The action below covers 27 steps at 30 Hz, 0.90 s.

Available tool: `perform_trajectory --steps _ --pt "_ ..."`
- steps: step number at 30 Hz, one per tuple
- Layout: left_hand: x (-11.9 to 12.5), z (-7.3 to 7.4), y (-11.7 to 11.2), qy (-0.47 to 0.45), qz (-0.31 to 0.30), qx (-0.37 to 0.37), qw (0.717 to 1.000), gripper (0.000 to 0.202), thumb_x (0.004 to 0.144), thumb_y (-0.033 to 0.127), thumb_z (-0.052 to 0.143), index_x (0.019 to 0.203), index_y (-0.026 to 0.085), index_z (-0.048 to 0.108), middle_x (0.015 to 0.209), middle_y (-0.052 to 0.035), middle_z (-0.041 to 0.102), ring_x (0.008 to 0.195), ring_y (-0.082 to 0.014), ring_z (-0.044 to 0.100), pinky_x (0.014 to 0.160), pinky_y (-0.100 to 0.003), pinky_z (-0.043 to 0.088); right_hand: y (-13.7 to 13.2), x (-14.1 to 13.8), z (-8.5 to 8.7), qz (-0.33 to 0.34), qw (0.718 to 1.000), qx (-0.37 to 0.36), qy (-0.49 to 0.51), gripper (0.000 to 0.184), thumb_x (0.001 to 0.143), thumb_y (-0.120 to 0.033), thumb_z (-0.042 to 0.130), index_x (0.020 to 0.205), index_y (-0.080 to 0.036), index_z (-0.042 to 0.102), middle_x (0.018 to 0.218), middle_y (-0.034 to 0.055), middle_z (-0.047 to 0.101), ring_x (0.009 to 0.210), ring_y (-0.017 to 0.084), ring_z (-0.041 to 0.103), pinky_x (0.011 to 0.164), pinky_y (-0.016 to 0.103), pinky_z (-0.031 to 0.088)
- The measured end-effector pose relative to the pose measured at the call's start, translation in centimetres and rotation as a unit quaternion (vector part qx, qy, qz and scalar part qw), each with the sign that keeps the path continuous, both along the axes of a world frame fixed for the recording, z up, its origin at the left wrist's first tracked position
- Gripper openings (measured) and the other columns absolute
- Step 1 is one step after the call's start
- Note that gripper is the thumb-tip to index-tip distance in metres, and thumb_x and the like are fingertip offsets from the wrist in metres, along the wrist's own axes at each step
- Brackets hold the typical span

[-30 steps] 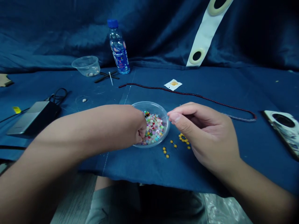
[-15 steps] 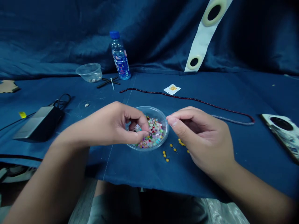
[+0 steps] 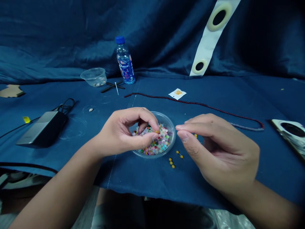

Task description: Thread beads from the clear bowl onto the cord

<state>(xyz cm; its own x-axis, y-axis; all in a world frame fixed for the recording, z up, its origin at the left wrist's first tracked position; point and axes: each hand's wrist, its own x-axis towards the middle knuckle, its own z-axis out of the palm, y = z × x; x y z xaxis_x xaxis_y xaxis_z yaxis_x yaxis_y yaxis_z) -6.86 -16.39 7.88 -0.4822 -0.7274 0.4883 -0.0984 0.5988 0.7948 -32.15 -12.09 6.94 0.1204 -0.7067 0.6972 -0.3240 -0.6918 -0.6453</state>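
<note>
A clear plastic dish point(image 3: 172, 135) full of mixed coloured beads point(image 3: 160, 141) sits on the blue cloth in front of me. My left hand point(image 3: 126, 132) hovers over the dish, thumb and forefinger pinched on a small yellow bead at the fingertips. My right hand point(image 3: 214, 146) is just right of the dish, thumb and forefinger pressed together; what they pinch is too thin to make out. A few yellow beads point(image 3: 175, 159) lie loose on the cloth between the dish and my right hand.
A long dark red bead string point(image 3: 197, 103) runs across the cloth behind the dish. Further back stand a water bottle point(image 3: 125, 62), a clear cup point(image 3: 94, 77) and a small white packet point(image 3: 177, 93). A black power box point(image 3: 43, 128) lies left, a phone point(image 3: 292, 133) right.
My left hand lifted out of the beads and turned palm-inward, now pinching a bead above the dish. My right hand shifted slightly right and lower. The camera tilted a little.
</note>
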Motion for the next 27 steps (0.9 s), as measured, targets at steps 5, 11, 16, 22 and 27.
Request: perform_trajectory --steps 5,11,16,22,27 --pt "-0.07 -0.37 0.10 0.005 0.011 0.006 1.000 0.015 0.090 0.012 0.089 0.102 0.020 0.082 0.097 -0.0051 0.082 0.089 -0.0167 0.077 0.078 -0.026 0.063 0.25 -0.05 -0.14 -0.009 1.000 -0.017 0.003 0.022 0.101 -0.014 0.081 0.110 -0.033 0.085 0.096 0.0028 0.083 0.085 0.023 0.077 0.071 0.042 0.063" --pt "0.08 -0.36 0.29 0.001 0.016 0.021 1.000 0.015 0.092 0.013 0.089 0.104 0.021 0.083 0.099 -0.0031 0.083 0.092 -0.0162 0.079 0.085 -0.026 0.066 -0.12 -0.06 -0.22 -0.007 0.998 -0.064 -0.013 0.024 0.100 -0.011 0.082 0.112 -0.031 0.085 0.095 0.0017 0.084 0.086 0.022 0.078 0.073 0.040 0.066" --pt "-0.17 -0.22 0.37 0.001 0.016 0.027 0.999 0.014 0.093 0.012 0.088 0.102 0.021 0.084 0.099 -0.0029 0.084 0.093 -0.0169 0.080 0.088 -0.027 0.067 -0.29 -0.12 -0.23 0.006 0.997 -0.077 -0.015 0.024 0.097 -0.009 0.084 0.113 -0.027 0.086 0.094 0.0024 0.084 0.084 0.020 0.077 0.070 0.035 0.065" --pt "-0.31 -0.36 0.30 0.003 0.024 0.035 0.999 0.016 0.092 0.012 0.088 0.103 0.022 0.085 0.100 -0.0021 0.085 0.092 -0.0172 0.081 0.087 -0.028 0.068 -0.10 -0.06 -0.17 0.009 0.997 -0.070 -0.014 0.024 0.099 -0.011 0.083 0.114 -0.030 0.086 0.095 0.0013 0.084 0.084 0.021 0.077 0.071 0.038 0.065" --pt "-0.09 -0.22 0.50 -0.002 0.022 0.037 0.999 0.014 0.093 0.013 0.088 0.103 0.022 0.084 0.101 -0.0024 0.085 0.092 -0.0173 0.081 0.087 -0.028 0.069 -0.06 -0.09 -0.25 0.014 0.998 -0.064 -0.010 0.024 0.100 -0.011 0.083 0.115 -0.030 0.085 0.096 0.0007 0.084 0.085 0.020 0.076 0.073 0.038 0.065"
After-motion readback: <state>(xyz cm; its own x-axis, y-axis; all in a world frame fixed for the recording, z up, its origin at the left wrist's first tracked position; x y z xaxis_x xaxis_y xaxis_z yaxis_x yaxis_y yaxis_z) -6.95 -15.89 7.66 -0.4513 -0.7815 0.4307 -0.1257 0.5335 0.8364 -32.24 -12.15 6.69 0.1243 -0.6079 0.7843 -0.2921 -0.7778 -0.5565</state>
